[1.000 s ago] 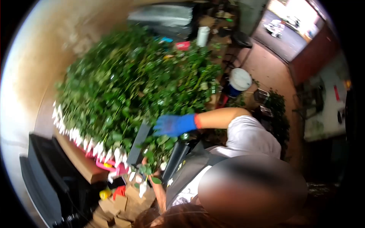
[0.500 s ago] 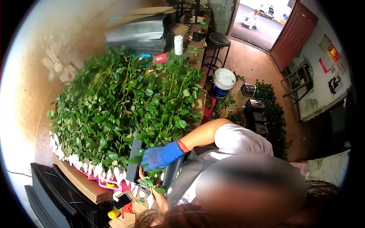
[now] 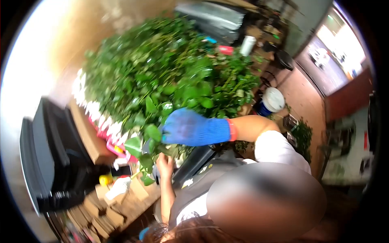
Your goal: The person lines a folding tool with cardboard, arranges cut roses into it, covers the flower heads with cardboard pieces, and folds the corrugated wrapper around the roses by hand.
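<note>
Single head-worn view: close, tilted, looking forward and down.

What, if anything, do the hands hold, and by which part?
Apparently a leafy stem, in the right hand; grip point hidden. Left hand: cannot tell.

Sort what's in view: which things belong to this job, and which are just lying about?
Likely the job:
leafy stems
white-covered stem end
blue-gloved right hand
bare left hand

Apparently lying about:
white-and-blue bucket
black stool
white cylinder
</note>
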Motion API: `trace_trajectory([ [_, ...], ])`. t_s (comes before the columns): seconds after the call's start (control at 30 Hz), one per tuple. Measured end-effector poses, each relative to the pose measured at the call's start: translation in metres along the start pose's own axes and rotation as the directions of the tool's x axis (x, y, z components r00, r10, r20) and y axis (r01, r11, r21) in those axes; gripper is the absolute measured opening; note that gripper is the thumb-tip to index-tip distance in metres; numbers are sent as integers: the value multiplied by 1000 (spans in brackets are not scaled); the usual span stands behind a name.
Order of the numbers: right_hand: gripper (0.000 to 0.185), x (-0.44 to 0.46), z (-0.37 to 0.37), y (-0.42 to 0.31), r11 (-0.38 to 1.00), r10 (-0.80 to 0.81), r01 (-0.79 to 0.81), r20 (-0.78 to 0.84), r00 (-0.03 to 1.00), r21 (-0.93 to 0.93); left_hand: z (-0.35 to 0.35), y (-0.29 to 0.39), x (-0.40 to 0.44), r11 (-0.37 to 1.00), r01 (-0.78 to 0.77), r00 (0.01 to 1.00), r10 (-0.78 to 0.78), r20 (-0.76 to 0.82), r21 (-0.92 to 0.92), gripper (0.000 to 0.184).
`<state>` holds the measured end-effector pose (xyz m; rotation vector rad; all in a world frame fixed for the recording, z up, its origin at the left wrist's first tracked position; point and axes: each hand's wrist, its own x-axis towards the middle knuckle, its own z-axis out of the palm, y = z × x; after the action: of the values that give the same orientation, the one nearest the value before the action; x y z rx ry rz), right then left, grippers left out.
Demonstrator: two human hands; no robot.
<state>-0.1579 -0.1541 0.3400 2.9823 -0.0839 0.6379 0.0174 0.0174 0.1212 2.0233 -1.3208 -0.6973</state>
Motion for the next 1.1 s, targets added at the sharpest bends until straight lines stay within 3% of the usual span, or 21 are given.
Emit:
trace_trajectory([
  [0.03, 22, 3, -18, -10, 997, 66, -66, 12, 998, -30, 2, 3, -3, 996, 84, 996, -85, 27, 14, 35],
  [0.07, 20, 3, -21, -9, 999, -36, 36, -30, 999, 22, 6, -5, -5, 995, 99, 995, -100, 17, 9, 40],
  [0.1, 19, 1, -16, -8, 999, -24, 23, 36, 999, 28, 9, -13, -7, 993, 114, 993, -114, 7, 4, 44],
  [0.2, 18, -18, 23, 18, 993, 112, -96, 350, 930, -62, 33, -45, -2, 997, -70, 990, 65, -121, -40, 63],
  [0.27, 15, -46, 69, 48, 973, 199, -134, 396, 896, -187, 38, -39, 2, 952, -11, 977, -56, -208, -307, 46],
  [0.3, 14, -58, 82, 54, 962, 251, -168, 455, 854, -216, 28, -25, 0, 885, 218, 967, -252, -29, -412, 50],
  [0.33, 14, -61, 86, 57, 948, 302, -198, 508, 807, -248, 13, 1, -1, 966, -112, 959, 44, -279, -232, 54],
  [0.5, 13, -62, 88, 45, 902, 428, -326, 674, 602, -282, 15, 2, -3, 893, -37, 968, -80, -239, -448, 59],
  [0.6, 11, -70, 114, 40, 923, 371, -330, 685, 627, -199, 7, 12, 0, 929, 19, 979, -92, -182, -369, 63],
  [0.63, 13, -72, 124, 41, 910, 392, -360, 713, 581, -207, 1, 15, 0, 975, -63, 977, 17, -212, -213, 59],
  [0.73, 20, -118, 167, 54, 835, 390, -541, 589, 708, 98, 2, 15, 0, 997, -23, 983, 9, -182, -78, 55],
  [0.77, 31, -117, 156, 58, 811, 372, -565, 611, 698, 152, 1, 16, 0, 993, -21, 983, -1, -182, -120, 53],
  [0.87, 38, -100, 110, 96, 517, 169, -720, 769, 616, 463, -1, 20, 0, 995, -2, 984, -16, -177, -102, 50],
  [0.9, 42, -97, 112, 112, 373, 214, -742, 727, 653, 557, -1, 18, 1, 993, -6, 985, -15, -174, -121, 50],
  [0.93, 38, -88, 108, 123, 467, 360, -650, 543, 759, 600, 0, 16, 1, 990, -11, 985, -13, -171, -141, 50],
  [0.97, 34, -65, 94, 131, 469, 524, -728, 506, 685, 500, 2, 15, 1, 987, -17, 986, -11, -169, -162, 49],
  [1.0, 31, -45, 90, 139, 609, 593, -665, 309, 743, 432, 3, 14, 2, 983, -10, 988, -19, -156, -184, 49],
  [1.03, 29, -31, 105, 153, 696, 589, -607, 180, 788, 384, 3, 13, 2, 979, -5, 990, -24, -141, -203, 49],
  [1.1, 27, -2, 143, 185, 791, 545, -548, 95, 833, 271, 2, 13, 3, 968, -15, 991, -19, -130, -252, 50],
])
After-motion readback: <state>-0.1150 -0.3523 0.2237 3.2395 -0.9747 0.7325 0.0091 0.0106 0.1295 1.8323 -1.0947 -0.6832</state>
